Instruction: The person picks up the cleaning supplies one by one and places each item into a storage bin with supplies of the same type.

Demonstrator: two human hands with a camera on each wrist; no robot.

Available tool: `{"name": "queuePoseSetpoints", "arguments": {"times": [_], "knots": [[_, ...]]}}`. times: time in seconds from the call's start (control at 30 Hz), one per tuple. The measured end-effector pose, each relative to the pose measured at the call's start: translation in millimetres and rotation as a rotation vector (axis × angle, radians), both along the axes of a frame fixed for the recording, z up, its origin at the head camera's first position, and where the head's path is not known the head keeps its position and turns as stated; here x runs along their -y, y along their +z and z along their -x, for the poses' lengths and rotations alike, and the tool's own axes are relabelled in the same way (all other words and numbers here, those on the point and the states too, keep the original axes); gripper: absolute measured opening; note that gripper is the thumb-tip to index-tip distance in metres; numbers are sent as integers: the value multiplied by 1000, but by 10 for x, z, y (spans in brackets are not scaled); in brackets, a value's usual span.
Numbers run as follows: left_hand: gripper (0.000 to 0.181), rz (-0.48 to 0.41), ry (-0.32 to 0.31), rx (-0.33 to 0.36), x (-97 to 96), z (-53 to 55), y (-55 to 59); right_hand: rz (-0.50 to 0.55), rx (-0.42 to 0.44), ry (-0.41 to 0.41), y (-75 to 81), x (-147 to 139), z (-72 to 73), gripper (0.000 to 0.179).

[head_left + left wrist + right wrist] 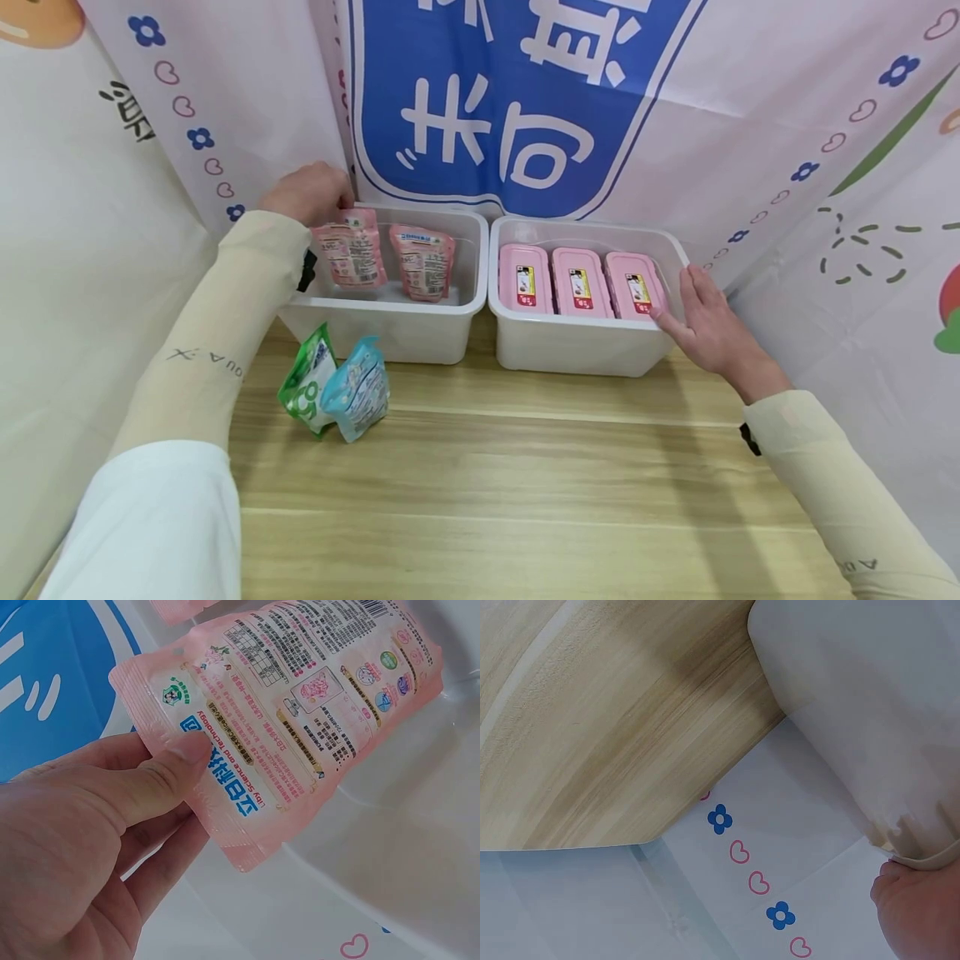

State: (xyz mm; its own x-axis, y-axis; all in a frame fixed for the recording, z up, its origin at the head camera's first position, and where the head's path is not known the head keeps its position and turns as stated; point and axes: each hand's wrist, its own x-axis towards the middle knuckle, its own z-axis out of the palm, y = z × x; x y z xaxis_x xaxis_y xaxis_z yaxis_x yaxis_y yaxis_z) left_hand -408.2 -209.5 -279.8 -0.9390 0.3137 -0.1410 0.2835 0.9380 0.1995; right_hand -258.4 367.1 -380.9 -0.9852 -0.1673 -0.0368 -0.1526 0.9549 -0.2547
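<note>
My left hand pinches the top edge of a pink pouch standing in the left white bin. In the left wrist view, the thumb lies on the printed face of the pouch and the fingers are behind it. A second pink pouch stands to its right in the same bin. My right hand rests at the right edge of the right white bin, its thumb by the front corner and fingers extended along the side. This bin holds three pink lidded boxes in a row.
A green-and-white pouch and a light blue pouch stand on the wooden table in front of the left bin. Printed cloth hangs behind the bins and along both sides.
</note>
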Motion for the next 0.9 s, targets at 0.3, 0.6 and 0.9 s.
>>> {"name": "queuePoseSetpoints", "arguments": {"times": [0.3, 0.6, 0.9], "knots": [[26, 30, -21, -9, 1, 65, -37, 1, 6, -6, 8, 3, -6, 97], [27, 36, -25, -4, 3, 67, -60, -9, 8, -7, -2, -7, 1, 99], [26, 37, -13, 6, -8, 97, -97, -8, 3, -6, -2, -6, 3, 99]]}}
